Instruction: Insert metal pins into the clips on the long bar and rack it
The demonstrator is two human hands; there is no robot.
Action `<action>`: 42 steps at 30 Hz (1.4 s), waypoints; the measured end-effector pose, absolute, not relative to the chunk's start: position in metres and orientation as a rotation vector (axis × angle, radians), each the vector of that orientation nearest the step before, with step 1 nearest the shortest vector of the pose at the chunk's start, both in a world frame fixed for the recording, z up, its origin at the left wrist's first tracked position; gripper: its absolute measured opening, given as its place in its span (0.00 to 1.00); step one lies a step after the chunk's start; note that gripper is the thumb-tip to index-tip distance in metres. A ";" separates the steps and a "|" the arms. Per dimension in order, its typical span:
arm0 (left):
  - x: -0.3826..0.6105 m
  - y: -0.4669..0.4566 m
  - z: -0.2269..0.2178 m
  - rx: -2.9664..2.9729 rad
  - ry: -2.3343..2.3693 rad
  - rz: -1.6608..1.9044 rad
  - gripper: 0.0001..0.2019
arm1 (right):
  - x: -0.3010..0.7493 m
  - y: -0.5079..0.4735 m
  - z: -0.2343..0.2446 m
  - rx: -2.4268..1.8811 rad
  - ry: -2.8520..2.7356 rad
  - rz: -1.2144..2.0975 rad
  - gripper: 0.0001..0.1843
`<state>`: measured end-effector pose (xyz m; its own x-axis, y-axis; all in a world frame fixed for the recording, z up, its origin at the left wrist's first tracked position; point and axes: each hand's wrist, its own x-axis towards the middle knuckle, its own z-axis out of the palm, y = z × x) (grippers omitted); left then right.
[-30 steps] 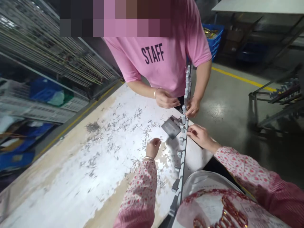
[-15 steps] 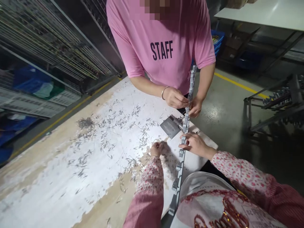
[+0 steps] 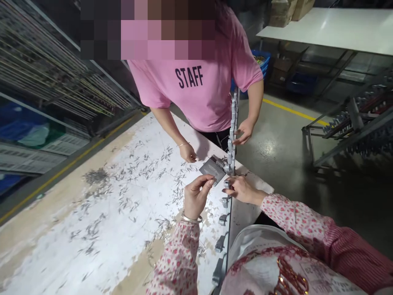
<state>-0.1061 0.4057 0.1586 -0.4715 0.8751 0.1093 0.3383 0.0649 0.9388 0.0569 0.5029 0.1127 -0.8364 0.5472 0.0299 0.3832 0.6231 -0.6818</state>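
Right of the left hand, pinched with any contents unclear, holding a grey fitting on the rail between half-curled right-hand fingers, probably to steady it above the counter.

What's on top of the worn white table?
Scattered thin silvery metal bits, a denser grey heap and a dark grey square plate; a grey block-lined rail crosses it. The wearer's left hand and red-spotted sleeve hide part of the tabletop; what's beneath isn't visible.
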 end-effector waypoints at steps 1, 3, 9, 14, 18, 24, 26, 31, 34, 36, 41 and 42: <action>-0.103 0.408 0.162 1.267 1.858 1.399 0.10 | 0.057 0.503 0.115 -0.762 -2.629 1.020 0.08; -0.098 0.412 0.167 1.372 1.862 1.388 0.09 | 0.057 0.504 0.119 -0.775 -2.679 1.012 0.10; -0.090 0.421 0.182 1.564 1.823 1.318 0.07 | 0.058 0.506 0.127 -0.795 -2.745 0.987 0.15; -0.086 0.420 0.186 1.635 1.803 1.250 0.09 | 0.058 0.506 0.127 -0.798 -2.748 0.979 0.17; -0.089 0.422 0.183 1.632 1.773 1.244 0.09 | 0.060 0.508 0.122 -0.727 -2.716 0.998 0.17; -0.151 0.397 0.096 1.088 2.268 0.951 0.11 | 0.082 0.499 0.105 -0.720 -2.365 1.063 0.16; -0.171 0.373 0.054 0.921 2.379 0.784 0.05 | 0.094 0.492 0.103 -0.763 -2.228 1.065 0.13; -0.169 0.329 -0.021 0.709 2.428 0.637 0.05 | 0.108 0.475 0.109 -0.564 -2.258 1.221 0.13; -0.156 0.327 -0.039 0.645 2.424 0.665 0.05 | 0.104 0.467 0.111 -0.493 -2.331 1.237 0.21; -0.154 0.329 -0.040 0.603 2.401 0.714 0.05 | 0.100 0.464 0.109 -0.529 -2.376 1.191 0.25; -0.166 0.334 -0.010 0.566 2.243 0.964 0.12 | 0.083 0.458 0.101 -0.679 -2.538 0.968 0.25; -0.168 0.335 0.002 0.581 2.197 1.025 0.14 | 0.080 0.457 0.100 -0.710 -2.564 0.943 0.24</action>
<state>-0.1681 0.3349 0.0015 -0.6995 0.6171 -0.3603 0.1207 0.5990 0.7916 0.0803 0.4568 0.1004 -0.8261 0.5504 0.1210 0.3410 0.6592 -0.6702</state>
